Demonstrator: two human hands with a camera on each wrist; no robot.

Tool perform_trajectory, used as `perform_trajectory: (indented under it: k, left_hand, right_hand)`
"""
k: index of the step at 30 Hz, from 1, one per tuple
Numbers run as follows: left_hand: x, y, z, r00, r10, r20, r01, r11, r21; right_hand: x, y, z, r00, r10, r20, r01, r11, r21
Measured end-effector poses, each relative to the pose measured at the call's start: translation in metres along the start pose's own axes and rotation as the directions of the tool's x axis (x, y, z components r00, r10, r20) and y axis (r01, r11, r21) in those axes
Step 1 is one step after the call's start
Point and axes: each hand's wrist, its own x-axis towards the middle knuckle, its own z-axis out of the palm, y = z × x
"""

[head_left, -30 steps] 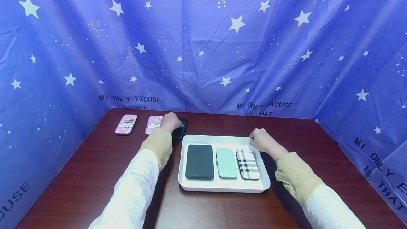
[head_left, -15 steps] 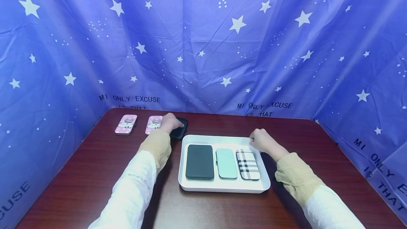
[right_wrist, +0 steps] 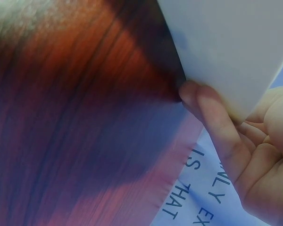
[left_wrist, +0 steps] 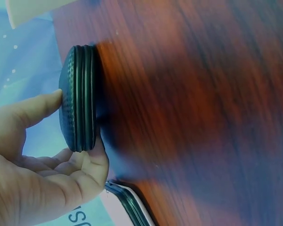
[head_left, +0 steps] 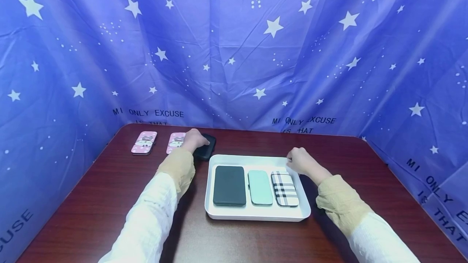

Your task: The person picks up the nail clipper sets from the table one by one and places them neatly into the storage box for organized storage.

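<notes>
My left hand [head_left: 193,139] pinches a black case [head_left: 206,148] at the back of the table, left of the tray. In the left wrist view the thumb presses on the top of the case [left_wrist: 79,99] and the fingers curl against its lower side. Its edge is ridged all round; whether it is off the table I cannot tell. At the back right corner of the white tray [head_left: 256,213], my right hand [head_left: 302,160] grips the rim. The right wrist view has its fingers [right_wrist: 221,125] curled under the tray corner [right_wrist: 231,47].
Inside the tray lie a large black case [head_left: 229,186], a mint green case [head_left: 260,188] and a plaid case [head_left: 285,189]. Two pink patterned cases, one at the far left [head_left: 144,143] and one beside my left hand [head_left: 175,143], rest on the brown table [head_left: 98,214]. A blue starry curtain [head_left: 234,44] hangs behind.
My left hand and forearm have shifted slightly left, and a bit more of the black case shows. The right hand and the tray stay where they were.
</notes>
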Motion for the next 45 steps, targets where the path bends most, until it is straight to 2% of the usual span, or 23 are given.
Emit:
perform_trajectory:
  k: [11,14,18,27,40,45]
  left_hand:
    - [0.004,-0.005,-0.003,0.999,-0.017,0.037,0.020,0.997,-0.077]
    - [0.003,-0.005,-0.005,0.998,-0.040,0.051,0.045,0.994,-0.102]
    - [0.003,-0.006,-0.007,0.993,-0.085,0.076,0.098,0.978,-0.182]
    - [0.007,-0.009,-0.007,0.978,-0.146,0.150,0.195,0.897,-0.396]
    - [0.010,-0.012,-0.004,0.972,-0.179,0.153,0.234,0.810,-0.537]
    - [0.008,-0.015,-0.004,0.977,-0.167,0.134,0.214,0.751,-0.624]
  right_hand:
    - [-0.001,0.001,0.000,1.000,-0.016,-0.014,0.016,1.000,0.011]
    - [-0.001,0.000,-0.001,1.000,-0.014,-0.014,0.014,1.000,0.011]
    - [-0.001,-0.001,-0.001,1.000,-0.016,-0.013,0.016,1.000,0.002]
    - [0.001,-0.001,0.001,1.000,0.003,-0.004,-0.003,1.000,-0.026]
    - [0.001,0.000,0.001,1.000,-0.013,-0.011,0.012,0.999,-0.034]
    - [0.001,0.001,0.002,1.000,-0.010,-0.014,0.010,0.999,-0.034]
